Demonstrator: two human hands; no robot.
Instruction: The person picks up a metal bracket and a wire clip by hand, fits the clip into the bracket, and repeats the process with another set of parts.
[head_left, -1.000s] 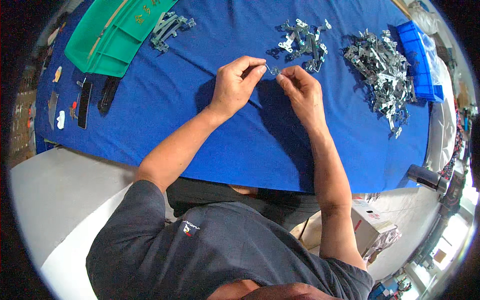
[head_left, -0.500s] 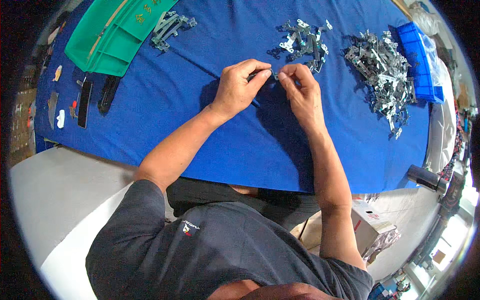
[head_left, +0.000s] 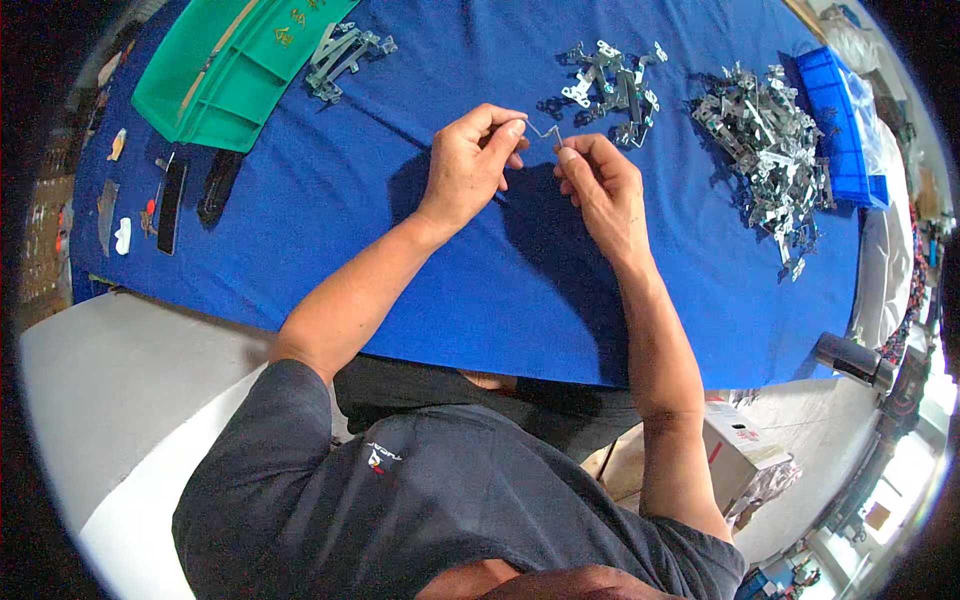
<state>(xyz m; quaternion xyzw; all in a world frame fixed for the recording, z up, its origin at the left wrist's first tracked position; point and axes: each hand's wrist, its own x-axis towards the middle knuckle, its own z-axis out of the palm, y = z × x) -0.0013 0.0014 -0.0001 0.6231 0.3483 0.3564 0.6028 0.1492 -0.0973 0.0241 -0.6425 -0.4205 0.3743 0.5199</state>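
A thin, bent silvery metal piece (head_left: 543, 132) spans the gap between my hands above the blue-covered table. Its left end is pinched between the thumb and forefinger of my left hand (head_left: 470, 162). The fingers of my right hand (head_left: 606, 192) close on the other end, where the piece bends upright. Just beyond my right hand lies a small group of metal brackets (head_left: 608, 82), some bright and some dark. What the fingertips cover of the piece is hidden.
A larger heap of metal brackets (head_left: 765, 145) lies at the right, beside a blue plastic bin (head_left: 835, 125). A green tray (head_left: 205, 85) stands at the far left, with several long metal parts (head_left: 343, 60) near it. A black flat object (head_left: 171, 208) lies at the left.
My hands have drawn slightly apart, the left one shifting a little left and my right fingertips lower. More of the bent metal piece now shows between them.
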